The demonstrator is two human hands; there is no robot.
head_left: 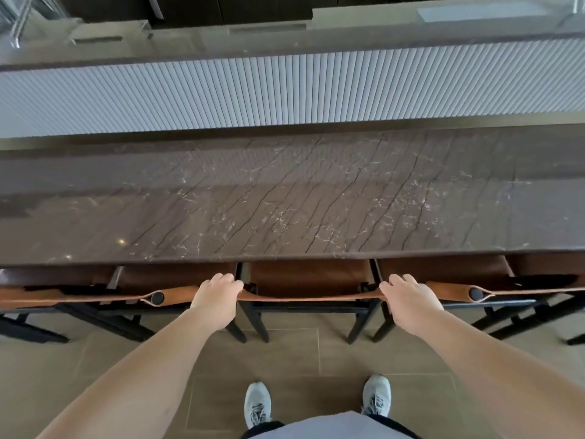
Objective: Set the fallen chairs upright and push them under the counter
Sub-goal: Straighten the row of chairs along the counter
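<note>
With my left hand point(218, 297) curled over one top corner of the middle chair point(308, 280) and my right hand point(408, 301) curled over the other, I am gripping its back at both posts, fingers hooked over the leather strap. The chair stands upright on the tiled floor point(294, 359), its seat already partly under the table point(285, 201) edge, with a left chair point(171, 277) and a right chair point(443, 270) close on either side, also upright and tucked in about as far.

To finish this push well, I judge I should drive both hands forward evenly, so the chair slides straight and does not twist into its neighbours, whose frames sit just beside mine. I would keep the pressure low and level rather than downward, to let the legs glide over the tile joints instead of catching. I should ease off as the backrest nears the table edge, minding my fingers, which wrap the very part that would meet the stone first.
</note>
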